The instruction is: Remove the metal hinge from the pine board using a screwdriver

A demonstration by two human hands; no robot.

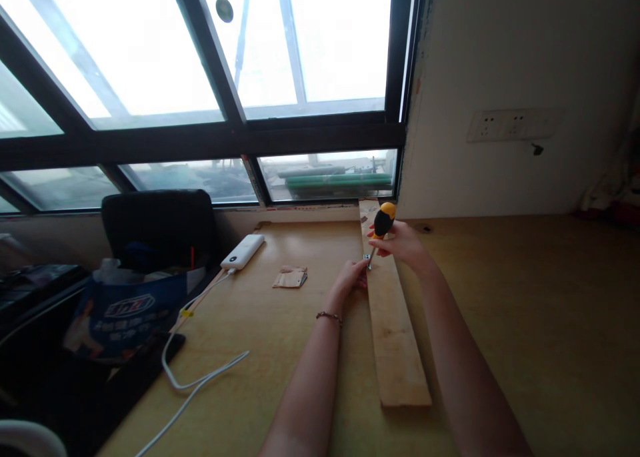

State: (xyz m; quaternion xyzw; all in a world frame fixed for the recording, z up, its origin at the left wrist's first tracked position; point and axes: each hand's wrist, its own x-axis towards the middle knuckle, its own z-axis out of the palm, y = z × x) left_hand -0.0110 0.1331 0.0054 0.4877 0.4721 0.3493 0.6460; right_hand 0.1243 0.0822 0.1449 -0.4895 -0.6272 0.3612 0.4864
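- Wooden plank [395, 330] lies flat on your desk [525, 323], running lengthwise from near the front edge toward the window-side back edge; its far end reaches almost to the window sill.
- Your right hand [403, 243] is closed around the yellow-and-black handle of a screwdriver [381, 227]; the tool stands tilted, its tip down on the plank's far part, beside a small metal piece [367, 257] too small to make out.
- Your left hand [351, 275] rests at the plank's left edge, fingers curled in toward the screwdriver's tip, touching the wood; whether it pinches anything, you cannot tell; a bracelet [329, 317] sits on that wrist.
- Left of the plank, toward the back edge, lies a small brown paper packet [291, 277]; further left, near the back-left corner, a white power bank [243, 251] with a white cable [200, 377] trailing off the left edge.
- Beyond the left edge stands a black chair [160, 227], a blue bag [125, 313] before it.
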